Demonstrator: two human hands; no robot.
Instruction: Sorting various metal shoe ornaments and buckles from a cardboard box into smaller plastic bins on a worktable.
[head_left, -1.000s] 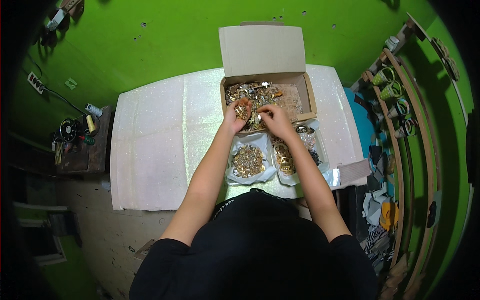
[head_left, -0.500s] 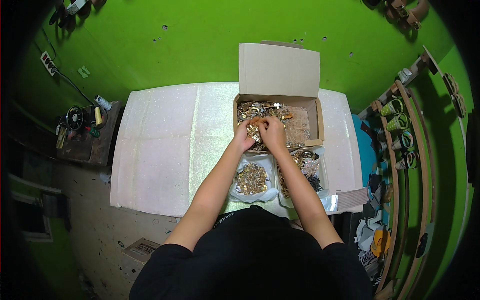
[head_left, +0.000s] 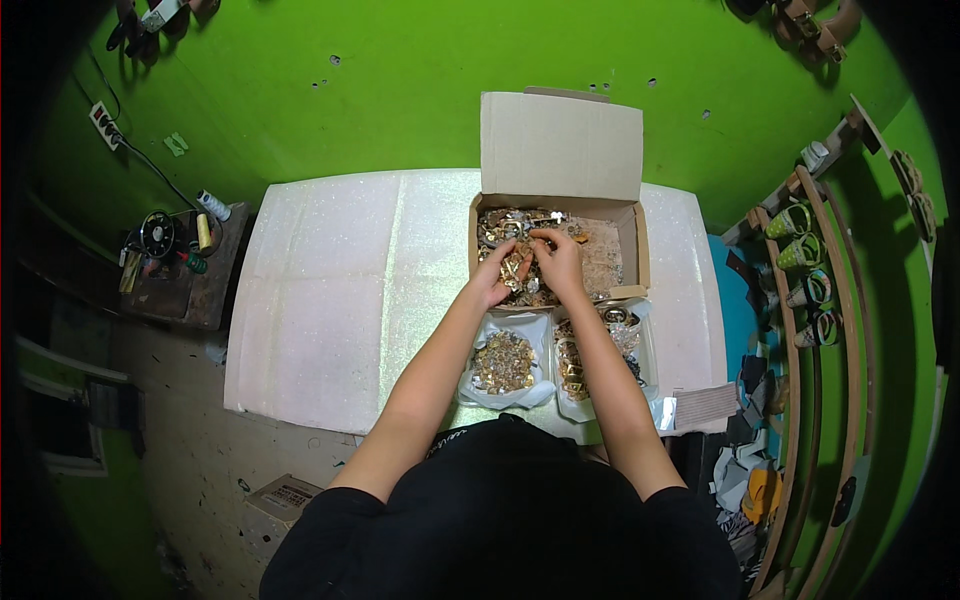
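Note:
An open cardboard box [head_left: 643, 245] stands on the table, its left part heaped with small shiny gold and silver metal pieces [head_left: 508, 222]. Over that heap my left hand [head_left: 490, 281] is cupped around a few small gold metal pieces. My right hand [head_left: 560, 267] is beside it, thumb and fingers pinched together close to the left fingers; whatever is in the pinch is too small to make out. Nearer to me, a white plastic-lined tray [head_left: 545, 388] carries a pile of small gold and silver bits. Under my right forearm, a second white tray [head_left: 648, 350] contains gold rings, buckle-like pieces and dark items.
The table [head_left: 310, 310] has a pale glittery cover. A ridged grey-brown piece [head_left: 703, 406] lies at its front right edge. At the left is a small dark stand [head_left: 190, 285] with spools. A wooden rack [head_left: 800, 235] with green footwear stands at the right, near scraps on the floor.
My right hand has shifted slightly right, and its fingers have drawn a little away from the left palm. The left hand stays cupped over the box. The whole view has shifted slightly.

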